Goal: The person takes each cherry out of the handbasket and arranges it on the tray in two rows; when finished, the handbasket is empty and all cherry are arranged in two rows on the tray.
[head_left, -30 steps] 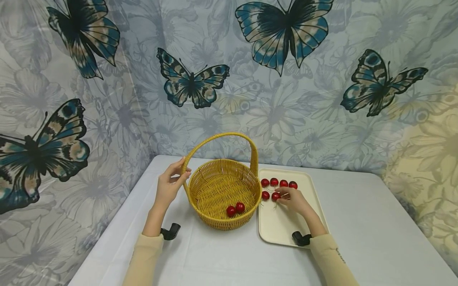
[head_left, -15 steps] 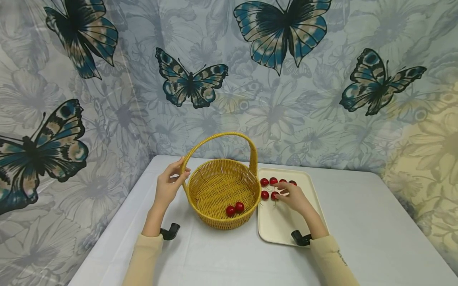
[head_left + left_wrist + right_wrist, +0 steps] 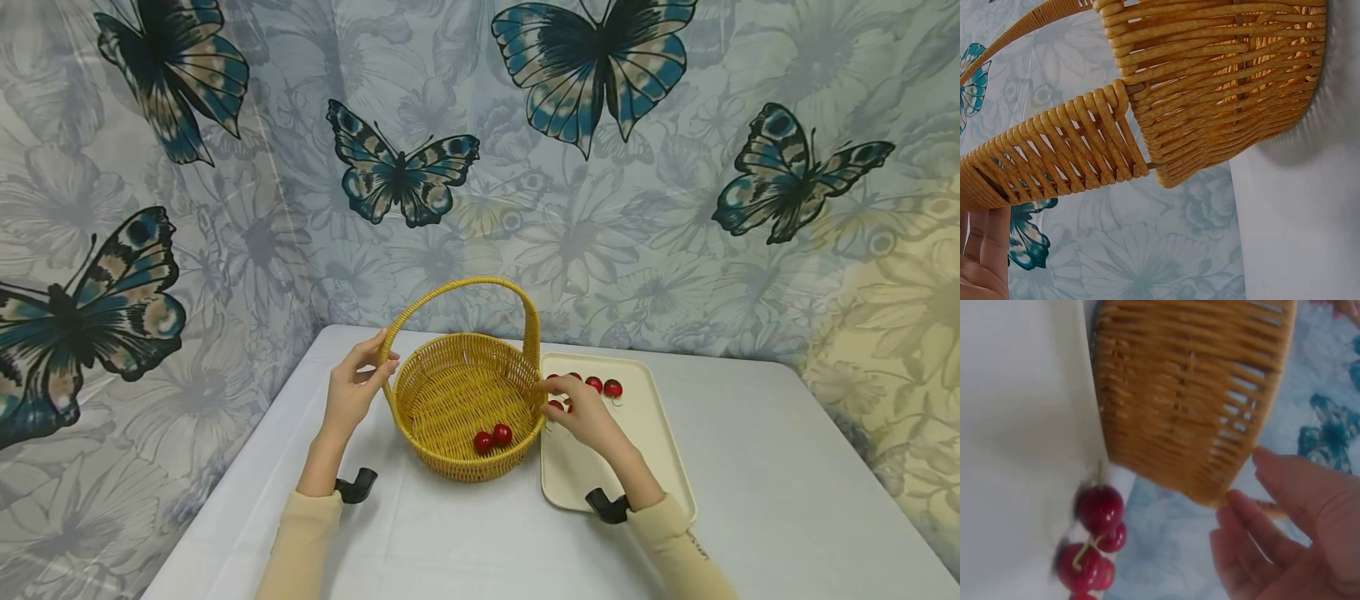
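A yellow wicker basket (image 3: 450, 408) with a tall arched handle (image 3: 480, 282) stands on the table. Two red cherries (image 3: 483, 442) lie inside, near its front right wall. My left hand (image 3: 352, 390) holds the left side of the handle between thumb and fingers; in the left wrist view part of this hand (image 3: 985, 250) shows at the handle's edge. At the basket's right rim is my right hand (image 3: 588, 417), thumb and fingertips apart and right at the wicker edge. The right wrist view shows no cherry between the fingers (image 3: 1300, 487). Several cherries (image 3: 1100, 509) sit beside it.
The cream tray (image 3: 592, 475) lies right of the basket, close against it, with several cherries (image 3: 612, 388) near its back edge, some partly hidden by the right hand. A butterfly-print cloth (image 3: 637, 275) hangs behind the white table (image 3: 757, 467).
My right hand has moved left from the cherries on the tray to the basket's right rim. The left hand, the basket and its two cherries look the same.
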Motion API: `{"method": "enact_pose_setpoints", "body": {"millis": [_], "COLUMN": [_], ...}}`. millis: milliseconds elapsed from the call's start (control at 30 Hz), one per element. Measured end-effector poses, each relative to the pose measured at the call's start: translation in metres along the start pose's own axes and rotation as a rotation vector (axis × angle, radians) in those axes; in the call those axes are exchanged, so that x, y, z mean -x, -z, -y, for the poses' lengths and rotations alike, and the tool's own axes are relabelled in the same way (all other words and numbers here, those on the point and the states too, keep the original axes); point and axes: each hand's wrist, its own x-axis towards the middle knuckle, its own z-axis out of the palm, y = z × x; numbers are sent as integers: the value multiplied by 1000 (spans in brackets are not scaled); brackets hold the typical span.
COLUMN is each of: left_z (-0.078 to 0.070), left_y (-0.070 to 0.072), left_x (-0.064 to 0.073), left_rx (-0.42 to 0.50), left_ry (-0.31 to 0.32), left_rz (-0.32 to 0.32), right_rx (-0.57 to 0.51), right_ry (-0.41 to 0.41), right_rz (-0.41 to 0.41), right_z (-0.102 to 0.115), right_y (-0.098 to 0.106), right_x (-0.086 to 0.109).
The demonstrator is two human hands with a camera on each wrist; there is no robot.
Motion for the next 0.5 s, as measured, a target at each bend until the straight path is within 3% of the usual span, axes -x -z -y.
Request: {"method": "enact_pose_setpoints", "body": {"millis": [167,500], "left_z": [0,0], "left_y": [1,0], "left_x": [0,0], "left_rx": [-9,7], "left_ry": [3,14], "left_rz": [2,4], "right_rx": [2,15], "right_ry": [39,66], "right_rz": [11,119], "right_z": [9,23], "right_y": [-10,-25], "right_x": [-5,-10]}}
